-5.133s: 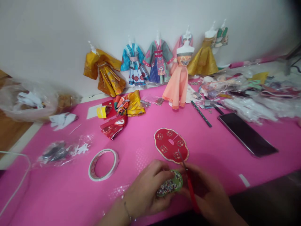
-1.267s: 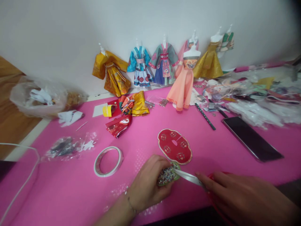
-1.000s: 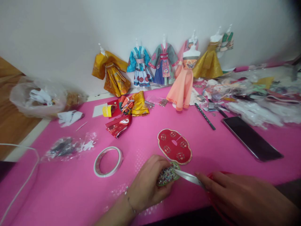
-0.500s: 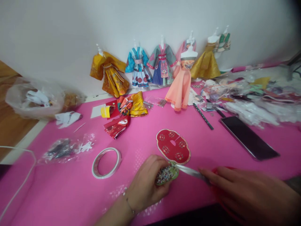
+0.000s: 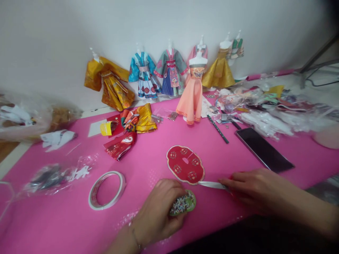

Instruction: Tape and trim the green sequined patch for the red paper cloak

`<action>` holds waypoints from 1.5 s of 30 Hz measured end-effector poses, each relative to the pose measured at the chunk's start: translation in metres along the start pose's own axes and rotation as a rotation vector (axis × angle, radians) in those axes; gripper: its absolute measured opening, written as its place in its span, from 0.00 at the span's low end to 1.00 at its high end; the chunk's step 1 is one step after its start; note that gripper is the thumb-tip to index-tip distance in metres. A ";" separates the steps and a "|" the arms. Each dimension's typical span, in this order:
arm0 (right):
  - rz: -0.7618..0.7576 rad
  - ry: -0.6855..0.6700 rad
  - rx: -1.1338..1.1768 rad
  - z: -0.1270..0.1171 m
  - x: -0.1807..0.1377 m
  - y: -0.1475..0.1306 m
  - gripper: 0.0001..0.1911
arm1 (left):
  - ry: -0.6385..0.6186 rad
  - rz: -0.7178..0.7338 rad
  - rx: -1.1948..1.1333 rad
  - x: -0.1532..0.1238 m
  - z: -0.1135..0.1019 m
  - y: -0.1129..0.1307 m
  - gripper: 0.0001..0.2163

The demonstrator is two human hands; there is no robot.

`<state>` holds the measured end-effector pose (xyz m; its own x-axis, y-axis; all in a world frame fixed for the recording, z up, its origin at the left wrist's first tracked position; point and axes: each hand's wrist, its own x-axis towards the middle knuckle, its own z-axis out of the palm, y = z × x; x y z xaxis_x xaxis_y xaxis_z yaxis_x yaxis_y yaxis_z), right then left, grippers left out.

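My left hand (image 5: 159, 211) is closed on a small green patterned paper piece (image 5: 183, 203), low on the pink mat (image 5: 148, 155). My right hand (image 5: 251, 188) grips red-handled scissors (image 5: 214, 185) whose silver blades point left, lying flat just below a red scalloped paper collar (image 5: 185, 164). The blade tips sit apart from the green piece.
A tape roll (image 5: 106, 189) lies left of my hands. A dark phone (image 5: 263, 149) and a thin dark stick (image 5: 218, 129) lie to the right. Several paper-dressed mannequins (image 5: 192, 90) stand along the wall. Folded paper garments (image 5: 132, 127), plastic bags (image 5: 55, 174) and clutter (image 5: 270, 106) ring the mat.
The scissors have drawn away from the green piece to the right and now rest on the mat. My left hand with the green piece has dropped lower. The view has swung rightward.
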<state>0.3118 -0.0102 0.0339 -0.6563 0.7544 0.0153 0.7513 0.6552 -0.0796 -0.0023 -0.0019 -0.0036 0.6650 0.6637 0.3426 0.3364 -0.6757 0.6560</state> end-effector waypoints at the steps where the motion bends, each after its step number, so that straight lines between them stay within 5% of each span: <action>1: -0.038 -0.065 0.019 -0.002 0.002 0.001 0.20 | -0.011 0.008 -0.003 0.000 0.000 0.000 0.18; 3: -0.083 -0.143 0.042 -0.004 0.004 0.003 0.22 | -0.034 0.025 -0.008 0.001 0.001 -0.002 0.20; 45: -0.131 -0.027 -0.055 0.013 0.002 0.005 0.28 | -0.129 -0.003 0.055 -0.001 -0.001 -0.005 0.22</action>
<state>0.3136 -0.0058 0.0208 -0.7498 0.6617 -0.0046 0.6616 0.7495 -0.0241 -0.0052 0.0005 -0.0066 0.7427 0.6217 0.2488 0.3728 -0.6925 0.6176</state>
